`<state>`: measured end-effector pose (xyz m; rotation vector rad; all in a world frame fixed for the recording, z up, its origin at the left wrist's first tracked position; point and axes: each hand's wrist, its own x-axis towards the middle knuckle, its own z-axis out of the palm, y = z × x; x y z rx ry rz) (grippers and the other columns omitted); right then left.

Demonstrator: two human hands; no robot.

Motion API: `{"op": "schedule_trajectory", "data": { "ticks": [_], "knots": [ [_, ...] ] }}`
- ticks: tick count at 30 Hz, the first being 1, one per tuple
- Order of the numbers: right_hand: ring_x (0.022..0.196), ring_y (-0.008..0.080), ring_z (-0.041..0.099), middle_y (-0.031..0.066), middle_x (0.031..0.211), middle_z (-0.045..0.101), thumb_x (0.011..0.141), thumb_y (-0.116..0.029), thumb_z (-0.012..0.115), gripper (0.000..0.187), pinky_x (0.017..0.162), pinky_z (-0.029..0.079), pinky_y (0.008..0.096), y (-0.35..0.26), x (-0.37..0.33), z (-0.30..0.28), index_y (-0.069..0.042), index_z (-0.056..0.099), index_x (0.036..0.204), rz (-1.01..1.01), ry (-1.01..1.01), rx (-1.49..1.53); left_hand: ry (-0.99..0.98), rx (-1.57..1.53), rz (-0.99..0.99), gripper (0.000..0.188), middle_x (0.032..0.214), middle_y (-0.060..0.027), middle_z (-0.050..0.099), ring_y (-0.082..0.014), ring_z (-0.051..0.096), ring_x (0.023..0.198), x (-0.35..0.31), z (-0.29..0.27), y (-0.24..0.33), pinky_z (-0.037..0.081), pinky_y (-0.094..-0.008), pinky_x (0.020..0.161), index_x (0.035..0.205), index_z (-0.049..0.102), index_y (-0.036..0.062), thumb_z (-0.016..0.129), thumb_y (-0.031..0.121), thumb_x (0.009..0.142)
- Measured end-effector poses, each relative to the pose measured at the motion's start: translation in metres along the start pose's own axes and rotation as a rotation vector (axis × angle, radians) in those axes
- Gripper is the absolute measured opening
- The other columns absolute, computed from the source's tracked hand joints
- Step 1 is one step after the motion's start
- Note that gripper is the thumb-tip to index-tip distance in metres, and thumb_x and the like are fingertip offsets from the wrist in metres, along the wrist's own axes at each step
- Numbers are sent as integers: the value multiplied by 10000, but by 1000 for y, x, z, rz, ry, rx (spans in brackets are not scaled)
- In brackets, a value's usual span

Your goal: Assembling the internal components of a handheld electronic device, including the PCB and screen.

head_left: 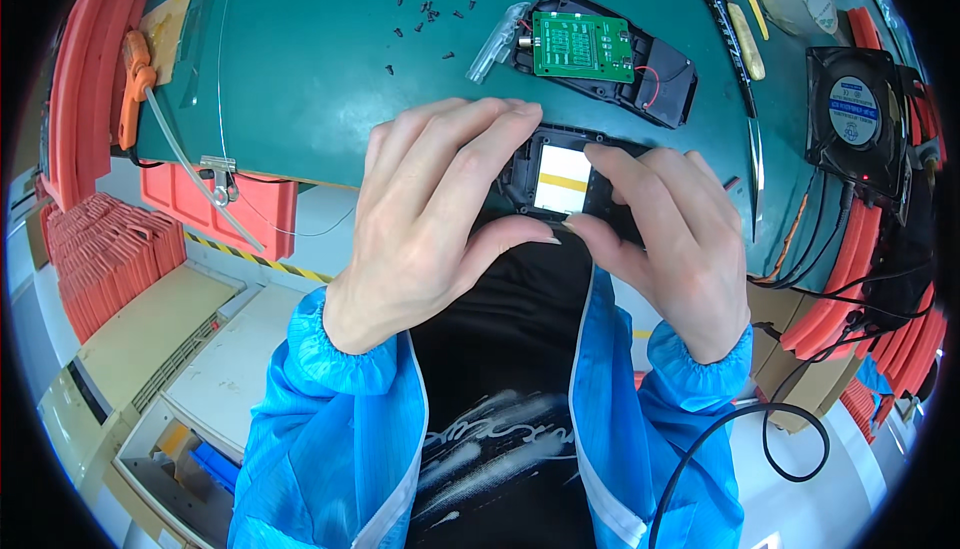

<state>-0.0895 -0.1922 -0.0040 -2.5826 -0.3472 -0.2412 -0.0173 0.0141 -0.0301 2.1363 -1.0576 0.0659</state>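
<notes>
Both hands hold a black plastic device shell (530,164) with a white rectangular panel crossed by a yellow stripe (560,179), just above the near edge of the green mat (300,69). My left hand (440,209) wraps its left side, fingers over the top and thumb under the bottom edge. My right hand (665,239) grips the right side, index finger along the panel's top right and thumb at its lower edge. Farther back lies a second black shell (665,84) with a green circuit board (582,46) and red wires inside.
Several small black screws (430,17) are scattered on the mat. Tweezers and a yellow-handled tool (745,44) lie at the right, beside a black fan (855,109). An orange clamp tool (135,84) and red bins (85,99) sit at the left. A black cable (770,429) loops at the lower right.
</notes>
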Motion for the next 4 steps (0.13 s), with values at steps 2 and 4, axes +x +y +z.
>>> {"op": "schedule_trajectory", "data": {
  "ticks": [2,4],
  "knots": [
    [670,257,549,99,798,553,669,-166,764,433,590,436,356,0,1,0,23,622,1032,-5,-9,6,0,1,4,725,1205,-136,599,-330,555,1075,0,0,-1,440,-413,903,1218,575,2,836,258,592],
    [686,259,560,96,815,560,688,-160,756,426,600,444,349,0,1,0,21,624,1050,-2,-21,5,-16,12,6,720,1222,-136,598,-331,554,1090,-1,0,-1,439,-415,907,1217,576,8,835,261,595]
  ]
}}
